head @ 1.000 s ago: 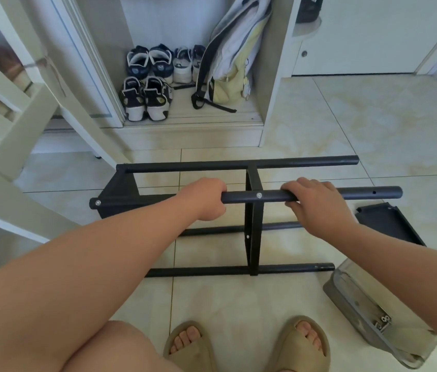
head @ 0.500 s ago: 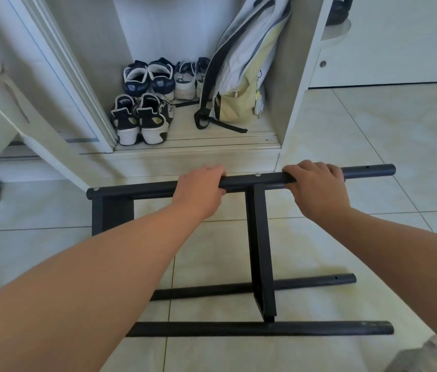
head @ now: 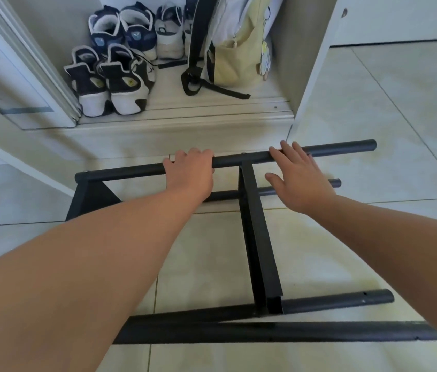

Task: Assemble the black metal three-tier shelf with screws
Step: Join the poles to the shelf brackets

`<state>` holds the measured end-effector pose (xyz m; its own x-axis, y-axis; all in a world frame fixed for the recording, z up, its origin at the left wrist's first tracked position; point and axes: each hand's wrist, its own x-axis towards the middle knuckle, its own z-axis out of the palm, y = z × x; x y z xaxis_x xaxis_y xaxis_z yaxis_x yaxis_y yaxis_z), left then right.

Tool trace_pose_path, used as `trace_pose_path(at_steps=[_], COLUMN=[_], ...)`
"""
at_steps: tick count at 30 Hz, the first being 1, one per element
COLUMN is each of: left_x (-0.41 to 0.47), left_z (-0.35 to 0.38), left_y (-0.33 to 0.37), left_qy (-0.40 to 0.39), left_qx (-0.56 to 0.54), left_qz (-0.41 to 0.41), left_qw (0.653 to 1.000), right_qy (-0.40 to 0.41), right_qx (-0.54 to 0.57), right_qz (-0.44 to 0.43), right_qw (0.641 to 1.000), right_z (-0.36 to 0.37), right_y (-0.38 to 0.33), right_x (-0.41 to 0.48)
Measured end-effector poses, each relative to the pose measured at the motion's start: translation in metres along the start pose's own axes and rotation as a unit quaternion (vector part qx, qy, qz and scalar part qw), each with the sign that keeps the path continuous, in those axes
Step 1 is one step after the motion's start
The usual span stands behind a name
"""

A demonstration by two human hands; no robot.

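Behind shelf frame: sneakers, backpack in closet; left hand grips top tube, right hand spread, fingers touching it.

We see our left forearm and right forearm bare right to the frame's edge. Our left hand and right hand are bare as well, skin smooth and unmarked.

Right grip — fingers now straight
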<state>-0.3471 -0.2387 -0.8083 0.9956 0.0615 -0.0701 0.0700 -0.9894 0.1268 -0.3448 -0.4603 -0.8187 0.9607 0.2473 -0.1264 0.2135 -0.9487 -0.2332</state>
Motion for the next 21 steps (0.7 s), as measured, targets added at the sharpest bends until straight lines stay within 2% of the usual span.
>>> trace_pose_path(at_steps=[3, 6, 9, 12, 16, 19, 21], left_x=[-0.001, -0.020, -0.058, -0.103, -0.154, -0.175, -0.182], left_z=[0.002, -0.003, -0.008, -0.012, -0.019, -0.021, -0.018], left_y=[0.001, 0.006, 0.021, 0.036, 0.044, 0.053, 0.059], left_qy=[0.002, 0.036, 0.039, -0.077, -0.279, -0.335, -0.335], left_qx=[-0.034, -0.085, -0.168, -0.305, -0.362, -0.405, -0.401], left_qz=[0.007, 0.018, 0.022, -0.038, -0.067, -0.079, -0.069], left_qw=[0.999, 0.996, 0.985, 0.949, 0.887, 0.847, 0.850], right_qy=[-0.003, 0.004, 0.011, -0.014, -0.087, -0.153, -0.194], right_qx=[0.018, 0.062, 0.105, 0.117, 0.083, 0.025, -0.026], right_qz=[0.005, 0.005, -0.013, -0.024, -0.014, -0.008, -0.022], right_qw=[1.000, 0.998, 0.994, 0.993, 0.993, 0.988, 0.980], right_z=[0.001, -0.008, -0.021, -0.031, -0.026, -0.013, -0.003], right_y=[-0.002, -0.008, -0.015, -0.020, -0.021, -0.016, -0.013], right_x=[-0.006, -0.026, -0.066, -0.120, -0.190, -0.222, -0.233])
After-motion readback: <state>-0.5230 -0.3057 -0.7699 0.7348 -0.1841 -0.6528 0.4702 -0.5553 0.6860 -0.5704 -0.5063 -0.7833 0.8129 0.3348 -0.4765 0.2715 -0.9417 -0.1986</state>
